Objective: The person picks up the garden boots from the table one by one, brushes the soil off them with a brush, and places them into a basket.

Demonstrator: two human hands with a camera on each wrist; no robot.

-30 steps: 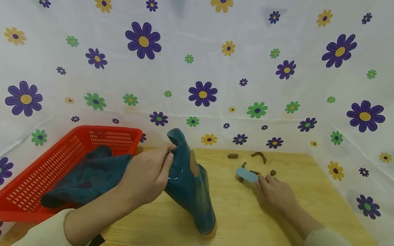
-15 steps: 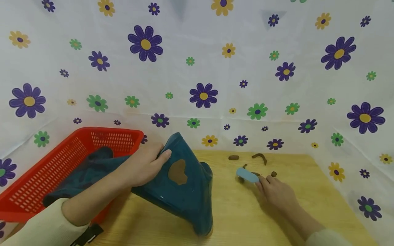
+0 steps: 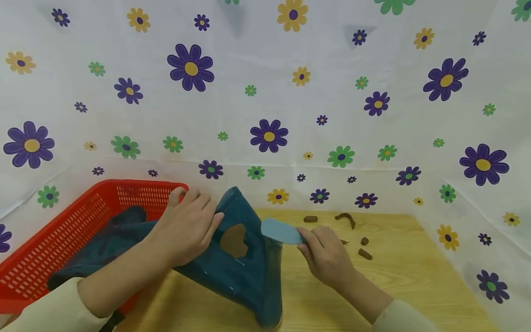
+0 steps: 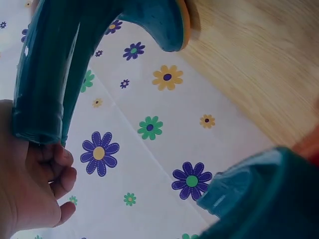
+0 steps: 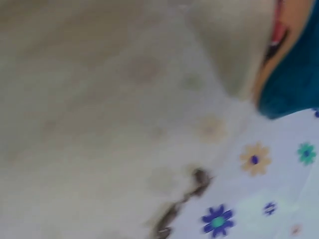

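My left hand [image 3: 184,226] grips the top of a teal rubber boot [image 3: 249,281], which tilts with its toe end down near the table. A brown patch [image 3: 234,240] marks the shaft. In the left wrist view, the fingers of the left hand [image 4: 37,189] curl at the boot's opening [image 4: 40,132]. My right hand [image 3: 327,258] holds a light-blue tool [image 3: 282,230] with a flat oblong head; its underside is hidden. The tool's head is at the boot's right edge; whether they touch I cannot tell. The right wrist view is blurred and shows part of the boot [image 5: 294,74].
A red plastic basket [image 3: 93,207] stands at left with a second teal boot [image 3: 108,240] in it. Several brown pieces, including a curved one [image 3: 346,219] and a short one [image 3: 310,219], lie on the wooden table [image 3: 398,272]. A flower-patterned sheet [image 3: 232,110] hangs behind.
My left hand has turned the boot so the brown patch faces me. My right hand has lifted the light-blue tool from among the brown pieces and brought it left to the boot.
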